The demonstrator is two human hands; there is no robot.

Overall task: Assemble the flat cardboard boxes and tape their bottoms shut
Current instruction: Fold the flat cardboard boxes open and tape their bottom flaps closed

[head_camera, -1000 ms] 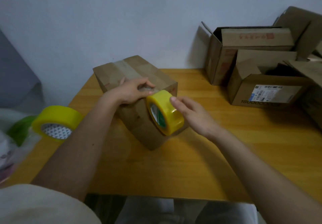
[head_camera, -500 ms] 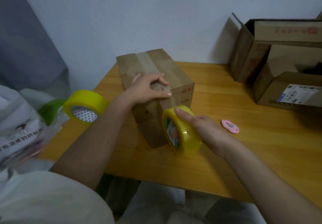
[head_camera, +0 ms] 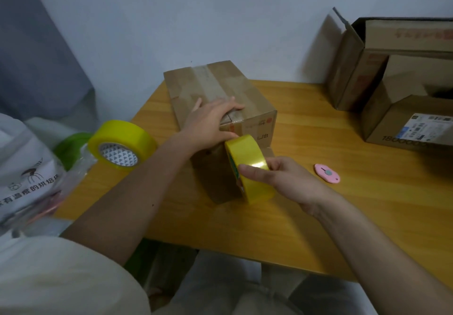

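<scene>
Fingers of my right hand (head_camera: 282,182) curl round the yellow tape roll (head_camera: 248,169), held on edge against the near face of the cardboard box (head_camera: 220,89). My left hand (head_camera: 208,122) lies with fingers straight, pressing the taped seam on the box top, just beyond the roll. That seam, the box's long axis, runs away from both hands toward the wall; the strip appears to continue down over the near edge. Right of my right fingers, a pink cutter (head_camera: 327,173) lies on the wooden worktop (head_camera: 318,216), nearest that hand for the cut. A spare roll (head_camera: 121,143) sits left; open boxes (head_camera: 392,74) stand far right.
</scene>
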